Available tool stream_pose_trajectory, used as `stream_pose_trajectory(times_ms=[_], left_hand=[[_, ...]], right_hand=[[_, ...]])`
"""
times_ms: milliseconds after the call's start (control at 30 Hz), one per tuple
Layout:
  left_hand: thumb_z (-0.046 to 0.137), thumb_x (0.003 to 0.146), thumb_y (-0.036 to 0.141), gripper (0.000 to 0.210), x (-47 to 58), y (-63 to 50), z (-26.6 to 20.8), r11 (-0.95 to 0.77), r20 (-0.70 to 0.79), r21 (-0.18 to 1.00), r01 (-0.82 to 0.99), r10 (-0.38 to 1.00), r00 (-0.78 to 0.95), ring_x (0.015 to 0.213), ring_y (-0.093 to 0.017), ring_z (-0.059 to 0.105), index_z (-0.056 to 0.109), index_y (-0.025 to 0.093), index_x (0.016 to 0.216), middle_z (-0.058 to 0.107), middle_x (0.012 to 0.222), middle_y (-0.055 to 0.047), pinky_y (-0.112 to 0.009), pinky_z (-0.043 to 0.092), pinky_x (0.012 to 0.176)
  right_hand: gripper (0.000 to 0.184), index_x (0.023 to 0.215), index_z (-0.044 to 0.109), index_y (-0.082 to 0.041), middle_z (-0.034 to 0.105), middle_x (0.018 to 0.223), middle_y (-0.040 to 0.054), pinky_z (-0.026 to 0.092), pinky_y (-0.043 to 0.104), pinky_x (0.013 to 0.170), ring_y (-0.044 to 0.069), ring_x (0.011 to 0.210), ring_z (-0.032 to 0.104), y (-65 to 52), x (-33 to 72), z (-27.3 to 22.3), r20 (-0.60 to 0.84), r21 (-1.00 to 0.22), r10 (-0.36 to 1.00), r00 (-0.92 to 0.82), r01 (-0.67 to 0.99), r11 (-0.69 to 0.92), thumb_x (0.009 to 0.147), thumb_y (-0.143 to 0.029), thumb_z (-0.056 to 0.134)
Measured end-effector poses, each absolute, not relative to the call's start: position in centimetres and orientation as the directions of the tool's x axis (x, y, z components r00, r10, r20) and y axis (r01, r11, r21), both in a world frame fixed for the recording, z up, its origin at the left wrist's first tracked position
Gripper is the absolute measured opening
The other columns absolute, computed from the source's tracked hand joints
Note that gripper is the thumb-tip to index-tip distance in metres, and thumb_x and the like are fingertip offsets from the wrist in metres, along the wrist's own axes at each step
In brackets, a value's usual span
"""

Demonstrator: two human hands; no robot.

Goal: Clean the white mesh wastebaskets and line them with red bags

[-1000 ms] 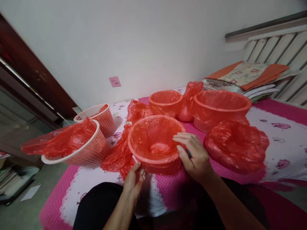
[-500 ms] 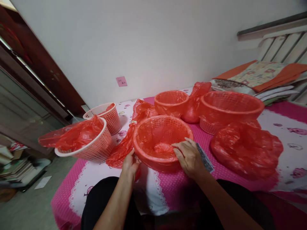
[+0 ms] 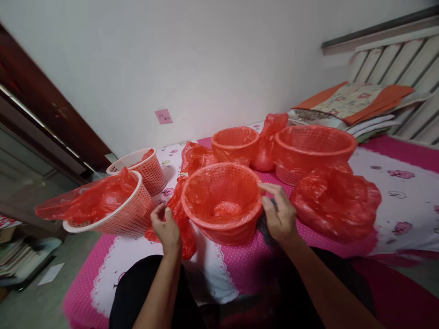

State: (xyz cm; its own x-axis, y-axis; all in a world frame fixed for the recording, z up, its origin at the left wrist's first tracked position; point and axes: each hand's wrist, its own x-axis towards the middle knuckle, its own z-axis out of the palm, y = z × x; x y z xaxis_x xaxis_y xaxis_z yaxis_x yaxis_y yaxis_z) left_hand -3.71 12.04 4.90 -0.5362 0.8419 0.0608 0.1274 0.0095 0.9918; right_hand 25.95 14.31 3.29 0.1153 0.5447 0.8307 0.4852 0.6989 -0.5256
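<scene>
Standing in front of me is a basket lined with a red plastic bag (image 3: 222, 228); the film is folded down over its rim and bunched at the bottom. My right hand (image 3: 280, 214) is at the basket's right rim, thumb and fingers apart, fingertips at or touching the film. To the left of the basket, my left hand (image 3: 168, 230) is raised with parted fingers and holds nothing. Crumpled red plastic (image 3: 187, 235) lies between that hand and the basket. A pink lattice basket (image 3: 132, 214) holding loose red bags tilts at the left.
Behind stand another pink basket (image 3: 156, 176) and two bag-lined baskets, one smaller (image 3: 235, 145) and one larger (image 3: 315, 153). A puffed red bag (image 3: 338, 205) rests at the right. Folded cloths (image 3: 356, 103) are stacked near a white radiator (image 3: 394, 68). A patterned pink-and-white sheet (image 3: 408, 196) covers the surface.
My left hand has come off the basket's left side and moved left, fingers spreading. My right hand has shifted from inside the rim to its outer right edge. The view has turned slightly right.
</scene>
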Motion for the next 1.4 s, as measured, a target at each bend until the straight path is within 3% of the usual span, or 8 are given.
stream_pose_trajectory(times_ms=[100, 233, 367, 500, 667, 1000, 1167, 1400], left_hand=[[0.072, 0.091, 0.012, 0.020, -1.2, 9.9, 8.8, -0.282, 0.342, 0.940, 0.194, 0.798, -0.496, 0.130, -0.024, 0.059, 0.071, 0.025, 0.107, 0.069, 0.121, -0.005, -0.030, 0.047, 0.110], [0.075, 0.071, -0.014, 0.039, 3.4, 9.2, 10.5, -0.025, 0.020, 0.988, -0.155, 0.999, -0.039, 0.135, -0.031, 0.059, 0.072, 0.023, 0.084, 0.073, 0.107, -0.010, -0.035, 0.046, 0.114], [0.077, 0.065, -0.018, 0.045, 5.7, 10.3, 9.2, 0.036, -0.036, 0.999, -0.002, 0.994, 0.100, 0.128, -0.032, 0.063, 0.070, 0.025, 0.073, 0.069, 0.084, -0.005, -0.038, 0.043, 0.115], [0.077, 0.071, -0.014, 0.045, 5.4, 11.3, 8.7, 0.017, -0.046, 0.973, 0.229, 0.991, 0.122, 0.092, -0.029, 0.067, 0.060, 0.025, 0.055, 0.048, 0.057, 0.000, -0.031, 0.046, 0.095], [0.086, 0.076, 0.003, 0.042, 3.4, 13.6, 10.3, -0.162, 0.064, 0.791, 0.591, 0.981, 0.183, 0.059, -0.019, 0.044, 0.056, 0.024, 0.054, 0.039, 0.053, 0.003, -0.027, 0.032, 0.069], [0.073, 0.087, 0.057, 0.045, 0.1, 17.8, 12.7, -0.251, 0.067, 0.605, 0.756, 0.962, 0.266, 0.057, -0.016, 0.044, 0.059, 0.022, 0.062, 0.052, 0.056, 0.004, -0.028, 0.030, 0.058], [0.065, 0.093, 0.053, 0.035, 0.1, 17.9, 12.3, -0.297, 0.116, 0.515, 0.804, 0.954, 0.278, 0.065, -0.019, 0.054, 0.072, 0.022, 0.079, 0.062, 0.065, 0.001, -0.029, 0.033, 0.063], [0.065, 0.095, 0.049, 0.035, -0.2, 17.5, 12.0, -0.307, 0.128, 0.503, 0.808, 0.951, 0.282, 0.066, -0.020, 0.055, 0.067, 0.023, 0.073, 0.063, 0.066, 0.000, -0.029, 0.032, 0.064]], right_hand=[[0.031, 0.122, 0.071, -0.019, 0.076, 0.119, 0.0132, 0.055, 0.047, 0.102, 0.026, 0.113, 0.071, 15.8, 27.6, 2.4, 0.713, -0.695, 0.631, 0.305, 0.426, 0.579, 0.105, -0.037, 0.052], [0.045, 0.110, 0.074, -0.017, 0.079, 0.112, 0.0148, 0.055, 0.047, 0.097, 0.029, 0.106, 0.072, 17.8, 28.9, -0.2, 0.429, -0.901, 0.823, 0.374, 0.240, 0.361, 0.098, -0.056, 0.055], [0.052, 0.101, 0.075, -0.019, 0.080, 0.105, 0.0129, 0.053, 0.046, 0.097, 0.028, 0.101, 0.072, 18.7, 29.7, -2.2, 0.259, -0.964, 0.908, 0.330, 0.141, 0.224, 0.088, -0.068, 0.062], [0.053, 0.099, 0.076, -0.020, 0.080, 0.103, 0.0107, 0.052, 0.045, 0.096, 0.027, 0.098, 0.071, 18.7, 30.3, -2.7, 0.219, -0.974, 0.932, 0.288, 0.125, 0.191, 0.085, -0.070, 0.066], [0.054, 0.090, 0.075, -0.021, 0.080, 0.096, 0.0097, 0.056, 0.040, 0.084, 0.026, 0.091, 0.073, 18.6, 30.1, -2.6, 0.077, -0.991, 0.972, 0.223, -0.089, 0.099, 0.075, -0.073, 0.076], [0.056, 0.093, 0.076, -0.016, 0.076, 0.081, 0.0056, 0.051, 0.028, 0.067, 0.015, 0.069, 0.069, 16.1, 24.1, -1.9, -0.075, -0.850, 0.950, -0.302, -0.479, -0.219, 0.073, -0.068, 0.087], [0.046, 0.083, 0.068, -0.019, 0.066, 0.071, -0.0026, 0.042, 0.025, 0.059, 0.010, 0.060, 0.055, 15.5, 20.8, -1.7, -0.074, -0.706, 0.947, -0.311, -0.655, -0.270, 0.069, -0.052, 0.095], [0.046, 0.073, 0.060, -0.020, 0.062, 0.066, -0.0047, 0.038, 0.025, 0.059, 0.009, 0.059, 0.053, 15.4, 20.5, -2.0, -0.088, -0.707, 0.957, -0.276, -0.660, -0.255, 0.064, -0.045, 0.098]])
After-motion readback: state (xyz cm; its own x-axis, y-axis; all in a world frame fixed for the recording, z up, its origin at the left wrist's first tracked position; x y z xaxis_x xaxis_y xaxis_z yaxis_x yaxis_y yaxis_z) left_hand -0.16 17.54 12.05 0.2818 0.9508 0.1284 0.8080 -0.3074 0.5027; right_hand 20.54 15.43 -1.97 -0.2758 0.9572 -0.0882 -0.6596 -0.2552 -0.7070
